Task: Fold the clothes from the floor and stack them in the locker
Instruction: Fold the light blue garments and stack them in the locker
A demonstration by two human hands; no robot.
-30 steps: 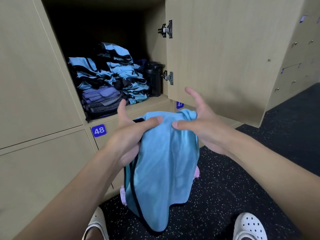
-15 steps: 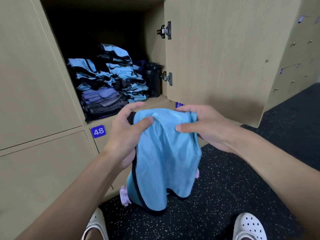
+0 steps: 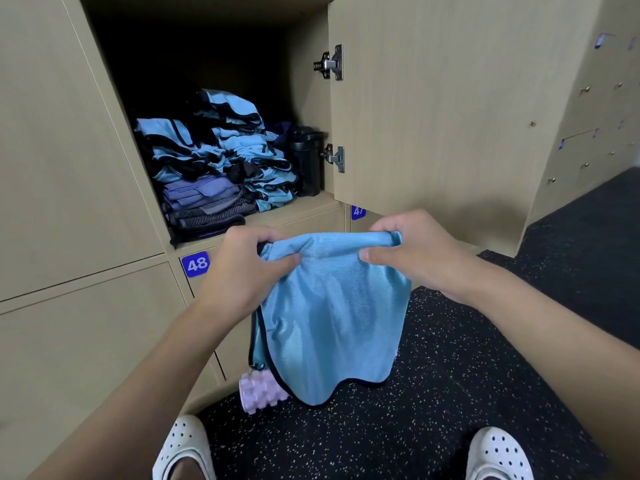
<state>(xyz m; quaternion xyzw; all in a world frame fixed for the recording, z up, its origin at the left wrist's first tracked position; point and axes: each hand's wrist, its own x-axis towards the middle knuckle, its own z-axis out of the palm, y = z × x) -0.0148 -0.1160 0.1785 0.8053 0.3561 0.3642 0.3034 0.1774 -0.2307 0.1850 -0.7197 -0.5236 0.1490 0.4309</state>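
Note:
A light blue garment with black trim (image 3: pixel 332 317) hangs folded in front of me, held along its top edge. My left hand (image 3: pixel 242 271) pinches its left corner and my right hand (image 3: pixel 412 251) grips its right corner. Behind them the open locker (image 3: pixel 311 209) holds two stacks of folded blue and black clothes (image 3: pixel 221 150) on top of purple and grey ones (image 3: pixel 204 202).
The locker door (image 3: pixel 443 116) stands open to the right. A black bottle (image 3: pixel 306 161) sits inside the locker beside the stacks. A pink foam roller (image 3: pixel 261 393) lies on the dark speckled floor (image 3: pixel 433 393) under the garment. My white shoes (image 3: pixel 498 455) show at the bottom.
Both hands have closed on the garment's top edge and moved apart, spreading it wider. The cloth now hangs shorter, folded over.

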